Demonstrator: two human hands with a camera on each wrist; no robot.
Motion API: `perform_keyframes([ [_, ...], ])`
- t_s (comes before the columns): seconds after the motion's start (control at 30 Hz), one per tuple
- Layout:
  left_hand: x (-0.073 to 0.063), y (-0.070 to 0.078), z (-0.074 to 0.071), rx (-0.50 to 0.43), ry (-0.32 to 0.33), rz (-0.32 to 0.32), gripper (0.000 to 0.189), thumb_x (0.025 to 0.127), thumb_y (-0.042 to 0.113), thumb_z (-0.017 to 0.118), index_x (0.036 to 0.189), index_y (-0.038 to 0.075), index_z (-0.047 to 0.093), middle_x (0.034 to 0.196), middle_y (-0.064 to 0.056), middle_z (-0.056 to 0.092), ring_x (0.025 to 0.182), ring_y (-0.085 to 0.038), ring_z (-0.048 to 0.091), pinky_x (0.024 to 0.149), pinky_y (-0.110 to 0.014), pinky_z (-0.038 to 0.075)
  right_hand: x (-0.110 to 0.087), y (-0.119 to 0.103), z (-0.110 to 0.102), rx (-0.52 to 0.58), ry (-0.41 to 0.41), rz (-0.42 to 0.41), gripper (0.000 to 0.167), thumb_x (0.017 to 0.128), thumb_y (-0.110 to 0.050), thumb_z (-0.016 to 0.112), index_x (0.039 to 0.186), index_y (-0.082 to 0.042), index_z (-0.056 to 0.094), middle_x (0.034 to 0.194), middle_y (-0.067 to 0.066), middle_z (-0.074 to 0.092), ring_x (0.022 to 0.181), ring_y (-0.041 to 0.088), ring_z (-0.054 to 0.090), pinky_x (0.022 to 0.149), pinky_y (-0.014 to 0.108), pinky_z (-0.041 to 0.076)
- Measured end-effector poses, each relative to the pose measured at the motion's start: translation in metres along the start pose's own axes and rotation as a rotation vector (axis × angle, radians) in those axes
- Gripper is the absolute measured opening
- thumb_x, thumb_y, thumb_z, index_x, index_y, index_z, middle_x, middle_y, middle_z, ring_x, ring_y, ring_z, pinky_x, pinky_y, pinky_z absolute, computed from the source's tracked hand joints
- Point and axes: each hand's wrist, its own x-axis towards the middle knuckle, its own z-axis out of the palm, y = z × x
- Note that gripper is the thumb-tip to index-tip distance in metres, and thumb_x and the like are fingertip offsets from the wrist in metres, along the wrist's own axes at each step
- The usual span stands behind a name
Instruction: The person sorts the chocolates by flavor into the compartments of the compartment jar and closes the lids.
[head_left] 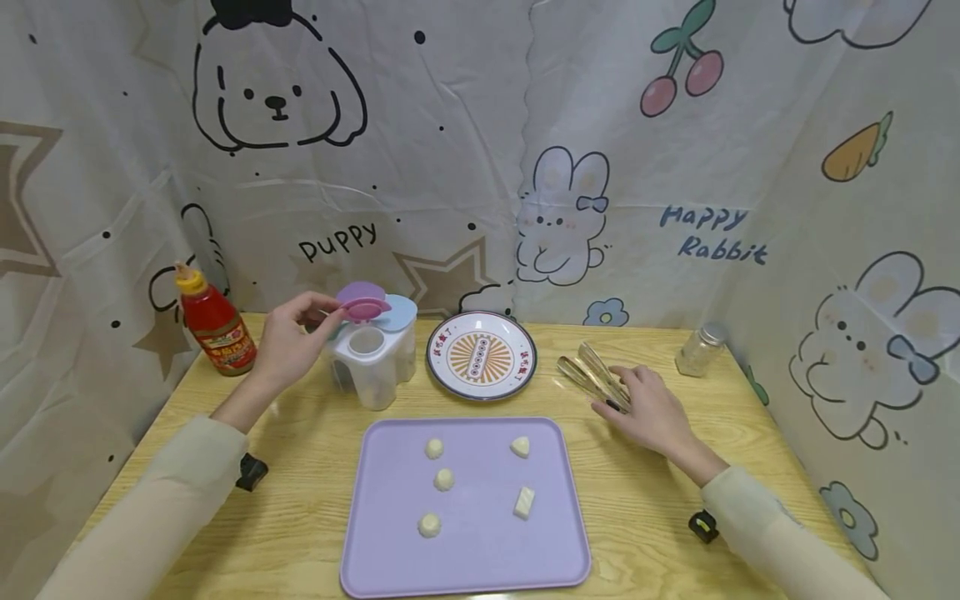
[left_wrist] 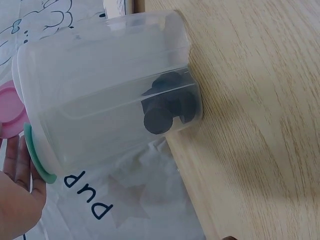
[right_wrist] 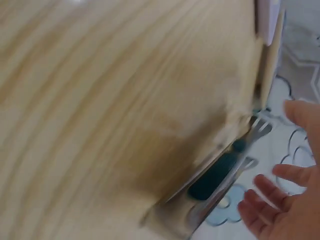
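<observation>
At the back left, my left hand (head_left: 294, 340) pinches the edge of a raised pink-purple lid (head_left: 367, 307) on a clear multi-compartment container (head_left: 372, 379). One round opening lies uncovered below it; a light blue lid (head_left: 402, 312) covers another compartment. Dark round pieces (left_wrist: 170, 105) sit in the bottom of one compartment in the left wrist view. On the right, my right hand (head_left: 651, 410) hovers over metal tongs (head_left: 585, 372) lying on the table, its fingers relaxed and spread close to the dark-green end (right_wrist: 212, 177).
In front lies a purple tray (head_left: 480, 558) bearing several small white pieces. A patterned plate (head_left: 480, 356) stands behind it. The red sauce bottle (head_left: 219, 327) is at far left, a small glass jar (head_left: 699, 352) at far right. Printed curtains (head_left: 450, 150) enclose the table.
</observation>
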Motion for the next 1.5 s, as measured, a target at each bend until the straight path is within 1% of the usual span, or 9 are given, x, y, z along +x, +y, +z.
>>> perform_keyframes([
  [0.2, 0.000, -0.001, 0.000, 0.000, 0.001, 0.008, 0.021, 0.103, 0.021, 0.069, 0.113, 0.003, 0.073, 0.099, -0.007, 0.072, 0.078, -0.001, 0.057, 0.070, -0.016, 0.043, -0.001, 0.018, 0.006, -0.019, -0.096, 0.056, 0.072, 0.094, -0.044, 0.077, 0.143, 0.004, 0.057, 0.111, 0.023, 0.062, 0.090, 0.031, 0.057, 0.064, 0.038, 0.045],
  [0.33, 0.000, -0.001, 0.001, -0.004, -0.002, 0.015, 0.022, 0.103, 0.021, 0.070, 0.113, 0.002, 0.073, 0.100, -0.010, 0.073, 0.079, 0.000, 0.057, 0.070, -0.014, 0.044, 0.000, 0.025, 0.010, -0.012, -0.132, 0.063, 0.062, 0.095, -0.040, 0.076, 0.137, 0.003, 0.061, 0.104, 0.018, 0.063, 0.086, 0.029, 0.059, 0.063, 0.040, 0.047],
  [0.53, 0.000, -0.001, 0.001, -0.003, 0.004, 0.014, 0.021, 0.103, 0.021, 0.070, 0.112, 0.002, 0.073, 0.097, -0.008, 0.071, 0.079, -0.002, 0.057, 0.068, -0.015, 0.044, 0.001, 0.030, 0.011, 0.033, -0.124, 0.050, 0.051, 0.096, -0.034, 0.076, 0.128, 0.003, 0.064, 0.097, 0.015, 0.063, 0.080, 0.024, 0.059, 0.063, 0.039, 0.046],
  [0.73, -0.002, -0.001, 0.000, 0.004, 0.002, 0.015, 0.021, 0.103, 0.022, 0.069, 0.113, 0.003, 0.072, 0.096, -0.007, 0.070, 0.079, -0.003, 0.056, 0.069, -0.016, 0.043, -0.004, 0.031, 0.000, 0.096, -0.082, 0.014, 0.044, 0.099, -0.033, 0.074, 0.128, -0.002, 0.067, 0.106, 0.018, 0.067, 0.088, 0.027, 0.063, 0.069, 0.042, 0.050],
  [0.9, -0.002, -0.002, 0.000, 0.006, 0.002, 0.019, 0.022, 0.103, 0.022, 0.069, 0.113, 0.003, 0.072, 0.098, -0.009, 0.072, 0.080, -0.002, 0.056, 0.070, -0.017, 0.043, -0.016, 0.025, -0.020, 0.095, -0.073, -0.039, 0.042, 0.098, -0.036, 0.076, 0.127, -0.006, 0.069, 0.103, 0.011, 0.074, 0.083, 0.019, 0.064, 0.068, 0.038, 0.050],
  [1.03, -0.001, -0.003, 0.000, 0.001, 0.004, 0.024, 0.022, 0.103, 0.022, 0.069, 0.113, 0.003, 0.072, 0.098, -0.010, 0.072, 0.080, -0.002, 0.056, 0.071, -0.016, 0.043, -0.031, 0.015, -0.037, 0.063, -0.055, -0.105, 0.040, 0.094, -0.038, 0.080, 0.120, -0.008, 0.073, 0.092, 0.001, 0.073, 0.068, 0.007, 0.051, 0.060, 0.026, 0.042],
  [1.13, -0.001, -0.003, 0.000, -0.006, 0.007, 0.027, 0.021, 0.103, 0.021, 0.069, 0.113, 0.003, 0.072, 0.098, -0.008, 0.071, 0.080, -0.002, 0.056, 0.071, -0.016, 0.043, -0.045, 0.007, -0.044, 0.037, -0.042, -0.154, 0.038, 0.091, -0.039, 0.082, 0.115, -0.011, 0.076, 0.086, -0.006, 0.071, 0.063, 0.001, 0.045, 0.056, 0.022, 0.038],
  [1.33, -0.003, 0.001, -0.002, -0.014, -0.002, 0.023, 0.022, 0.103, 0.022, 0.069, 0.115, 0.003, 0.073, 0.101, -0.014, 0.073, 0.081, -0.001, 0.055, 0.070, -0.014, 0.042, -0.065, -0.012, -0.039, -0.003, -0.038, -0.211, 0.031, 0.088, -0.038, 0.085, 0.107, -0.016, 0.079, 0.082, -0.013, 0.068, 0.063, -0.003, 0.043, 0.054, 0.019, 0.037],
  [1.5, -0.004, 0.003, -0.002, -0.019, -0.006, 0.025, 0.022, 0.103, 0.021, 0.070, 0.116, 0.003, 0.073, 0.104, -0.017, 0.074, 0.082, -0.001, 0.055, 0.070, -0.012, 0.042, -0.071, -0.023, -0.026, -0.020, -0.053, -0.260, 0.027, 0.088, -0.038, 0.085, 0.105, -0.018, 0.080, 0.078, -0.017, 0.061, 0.062, -0.004, 0.040, 0.055, 0.018, 0.034],
])
